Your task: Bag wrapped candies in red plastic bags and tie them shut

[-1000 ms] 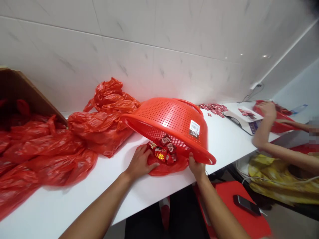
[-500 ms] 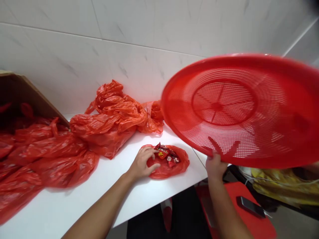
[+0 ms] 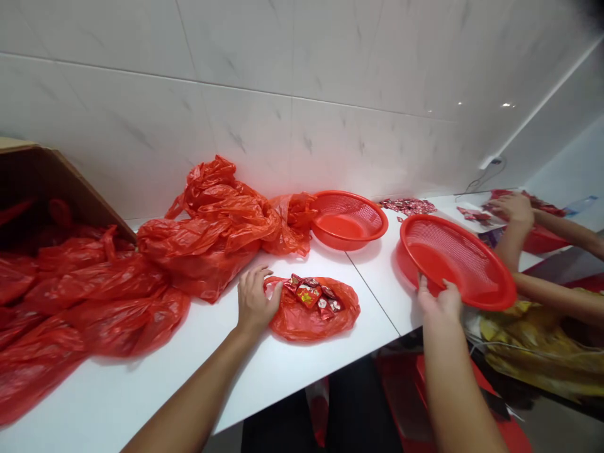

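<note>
An open red plastic bag (image 3: 306, 324) lies on the white table (image 3: 189, 371), with several small red packets (image 3: 314, 296) in it. At the bag's left edge is my left hand (image 3: 256, 299), its thumb and fingers curved round the rim and pinching it. My right hand (image 3: 438, 299) grips the near rim of a red mesh basket (image 3: 457, 258), which is tilted over the table on the right. A second red basket (image 3: 346, 220) stands behind the bag, near the wall.
Filled red bags (image 3: 212, 233) cover the table's left and back, beside a cardboard box (image 3: 70, 176). Small packets (image 3: 410, 206) lie along the wall. Another person's hands (image 3: 514, 211) work at the far right. A red stool (image 3: 504, 434) stands below.
The basket in my right hand has come down and away to the right, uncovering the second basket, packets and the other person's arms. My left hand has shifted slightly left to the bag's edge.
</note>
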Motion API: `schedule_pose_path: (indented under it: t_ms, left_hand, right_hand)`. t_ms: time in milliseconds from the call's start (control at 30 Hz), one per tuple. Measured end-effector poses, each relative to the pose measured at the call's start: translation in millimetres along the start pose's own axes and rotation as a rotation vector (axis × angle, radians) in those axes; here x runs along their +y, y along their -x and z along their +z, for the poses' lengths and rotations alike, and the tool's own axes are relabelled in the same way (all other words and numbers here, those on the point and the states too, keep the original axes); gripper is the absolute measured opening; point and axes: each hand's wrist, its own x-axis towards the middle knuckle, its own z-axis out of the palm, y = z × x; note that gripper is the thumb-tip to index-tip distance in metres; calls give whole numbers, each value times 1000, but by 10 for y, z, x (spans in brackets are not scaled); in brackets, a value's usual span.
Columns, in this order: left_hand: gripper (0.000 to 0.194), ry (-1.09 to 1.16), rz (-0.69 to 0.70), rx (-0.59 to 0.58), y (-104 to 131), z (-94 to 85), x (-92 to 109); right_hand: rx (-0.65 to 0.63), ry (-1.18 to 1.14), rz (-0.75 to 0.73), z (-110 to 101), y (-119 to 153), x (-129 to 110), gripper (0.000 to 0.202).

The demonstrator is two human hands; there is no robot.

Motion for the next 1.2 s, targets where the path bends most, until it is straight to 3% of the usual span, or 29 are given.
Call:
schedule_pose_path:
  t_ms: [100, 167, 233, 333, 433, 500, 533, 667, 767, 933, 1033, 1100, 1200]
  left_hand:
    - [41, -89, -164, -150, -21, 64, -149]
    - [42, -116, -229, -203, -23, 102, -218]
    - [34, -120, -237, -223, -27, 123, -247]
    - [27, -108, -237, -251, -45, 123, -238]
    - [31, -73, -257, -240, -60, 107, -217]
    - [31, -29, -274, -218, -56, 93, -210]
    - [31, -1, -284, -203, -50, 84, -208]
    - [34, 140, -336, -113, -42, 16, -192]
    - [39, 250, -391, -50, -123, -101, -128]
    - [48, 426, -437, -39, -467, -485, 132]
    - [45, 595, -438, -7, -615, -825, 379]
    - [39, 678, -422, 5, -606, -1053, 543]
    - [33, 656, -392, -108, -435, -1308, 691]
  right_hand:
    - [56, 1, 68, 18, -64, -21, 24]
    - [52, 17, 119, 28, 27, 26, 21]
    - [34, 43, 183, 48, 267, 156, 30]
    - [-72, 155, 233, 141, 832, 456, 58]
    - [-433, 616, -18, 313, 1322, 689, 97]
    - [-610, 925, -256, 425, 1450, 730, 113]
    - [-679, 1050, -338, 470, 1448, 719, 112]
    - [-891, 1318, -352, 588, 1209, 537, 52]
    - [-874, 1321, -388, 673, 1038, 297, 28]
    - [-805, 1238, -417, 828, 961, -204, 36]
    - [-943, 1019, -251, 777, 1000, -467, 44]
    - [-1060, 843, -141, 638, 1059, -600, 51]
    - [-1201, 734, -26, 349, 1126, -703, 53]
